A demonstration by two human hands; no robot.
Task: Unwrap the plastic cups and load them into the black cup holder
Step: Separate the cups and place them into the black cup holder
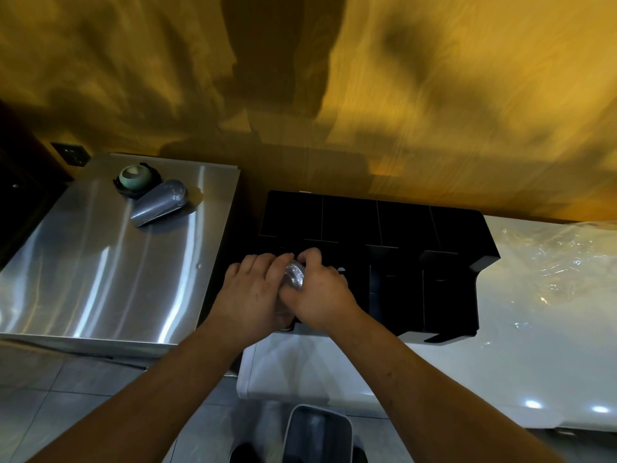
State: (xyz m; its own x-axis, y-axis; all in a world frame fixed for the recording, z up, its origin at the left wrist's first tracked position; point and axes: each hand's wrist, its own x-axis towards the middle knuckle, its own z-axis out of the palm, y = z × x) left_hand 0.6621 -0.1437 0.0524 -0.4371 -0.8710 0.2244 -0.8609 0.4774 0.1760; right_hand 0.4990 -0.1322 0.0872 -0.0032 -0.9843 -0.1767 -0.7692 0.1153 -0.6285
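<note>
- Gripping: left hand (253,292) and right hand (320,295) both clasp the clear plastic cups (294,279) (likely steadying them for loading).
- Position: cups held at the black cup holder (434,228)'s leftmost front slot.

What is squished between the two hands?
In the head view, a stack of clear plastic cups sits between the left hand and right hand, over the black cup holder.

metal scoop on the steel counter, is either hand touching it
No, the silver metal scoop lies alone on the steel counter, while the left hand and right hand grip clear plastic cups at the black cup holder.
</note>
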